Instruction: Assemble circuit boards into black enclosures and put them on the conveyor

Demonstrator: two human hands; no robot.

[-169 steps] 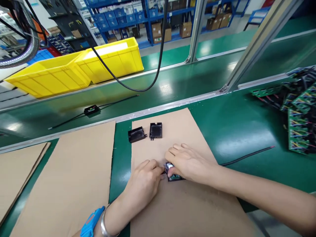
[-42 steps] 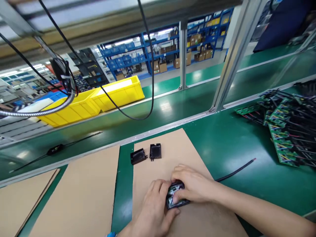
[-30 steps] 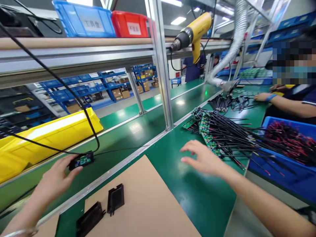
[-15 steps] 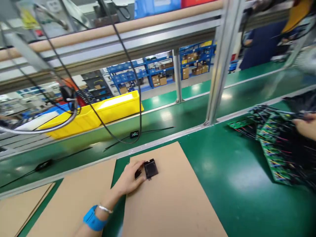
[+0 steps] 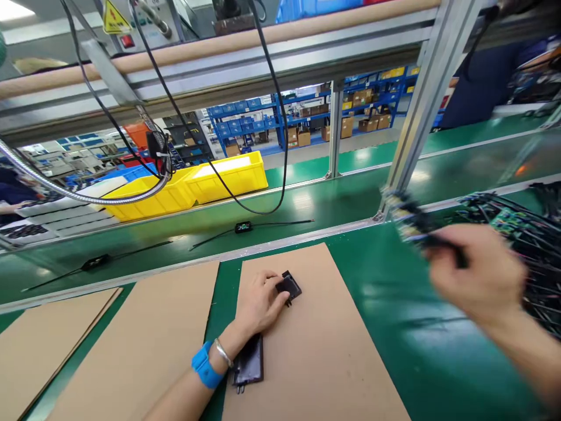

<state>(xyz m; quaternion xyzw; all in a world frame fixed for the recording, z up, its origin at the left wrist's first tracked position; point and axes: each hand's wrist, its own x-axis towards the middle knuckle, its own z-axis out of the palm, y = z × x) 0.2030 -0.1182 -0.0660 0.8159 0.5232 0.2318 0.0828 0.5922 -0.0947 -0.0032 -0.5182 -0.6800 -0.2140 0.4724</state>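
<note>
My left hand rests over the cardboard sheet, its fingers closed on a small black plastic case. A longer black case lies on the same sheet below my left wrist. Raised above the green table, my right hand is closed around black wires. A blurred green circuit board hangs from these wires at the far side of the fingers. Behind my right hand lies a heap of boards and black cables.
More cardboard sheets lie at the left. A metal post rises behind my right hand. Yellow bins stand beyond the rail, and a black cable loops down. Small cabled modules lie on the green strip.
My right hand has come from the heap at the right edge toward the middle, now with a board and wires. The view has shifted, and the longer black case now shows.
</note>
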